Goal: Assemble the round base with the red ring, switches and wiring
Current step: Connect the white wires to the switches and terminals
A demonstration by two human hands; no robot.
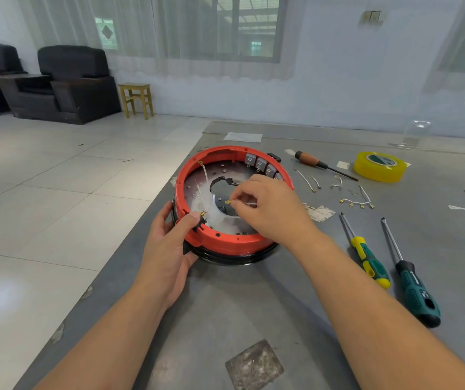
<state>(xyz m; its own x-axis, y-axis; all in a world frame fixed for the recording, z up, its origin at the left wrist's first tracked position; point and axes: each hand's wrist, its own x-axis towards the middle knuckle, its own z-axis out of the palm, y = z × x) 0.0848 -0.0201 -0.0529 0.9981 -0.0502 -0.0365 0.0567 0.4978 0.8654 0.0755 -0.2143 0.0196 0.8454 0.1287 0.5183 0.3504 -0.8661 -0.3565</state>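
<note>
- On the grey table [254, 299], under both hands, sits the round base [234, 256], its black lower rim showing below the red ring [217, 161] that is seated on top.
- The left hand [169, 249] grips the near-left side of the ring, thumb curled over the rim and the other fingers wrapped round the outside wall.
- The right hand [268, 204] hovers over the middle of the base, thumb and forefinger pinching a thin white wire [249, 204] whose brass terminal [227, 202] pokes out just left of the fingertips.
- Just beyond the right knuckles, a row of grey switches [261, 164] lines the inside of the ring's far-right wall.
- Beside the left thumb tip, another brass terminal [203, 213] sits at the ring's inner edge, with pale wires running from it toward the far side.
- Right of the right forearm lie two green-handled screwdrivers [411, 285] (one with yellow trim), well apart from the fingers.
- Further right and back are a roll of yellow tape [379, 166], a wooden-handled screwdriver [314, 160] and several loose wires [356, 203] with brass ends.
</note>
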